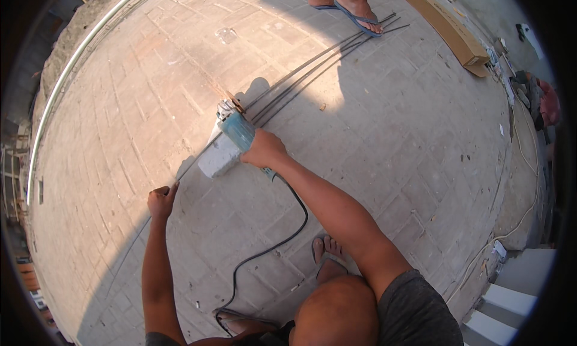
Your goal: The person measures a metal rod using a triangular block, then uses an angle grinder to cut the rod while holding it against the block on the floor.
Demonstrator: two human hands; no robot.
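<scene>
My right hand (264,149) is wrapped round the body of a teal angle grinder (238,131). The grinder's disc end (229,106) lies over a metal rod (207,146), beside a pale concrete block (220,158). Whether the disc touches the rod cannot be made out. My left hand (161,202) is closed on the same thin rod, to the lower left of the block. From the grinder's rear a black power cord (305,217) curves down toward my feet. Beyond the block, several more rods (300,75) stretch away to the upper right.
Another person's foot in a flip-flop (359,12) stands by the rods' far ends. A long cardboard box (445,30) lies at the upper right. A white pipe (66,75) runs along the left edge. Light-coloured steps (505,307) and a loose pale cable (529,205) are on the right.
</scene>
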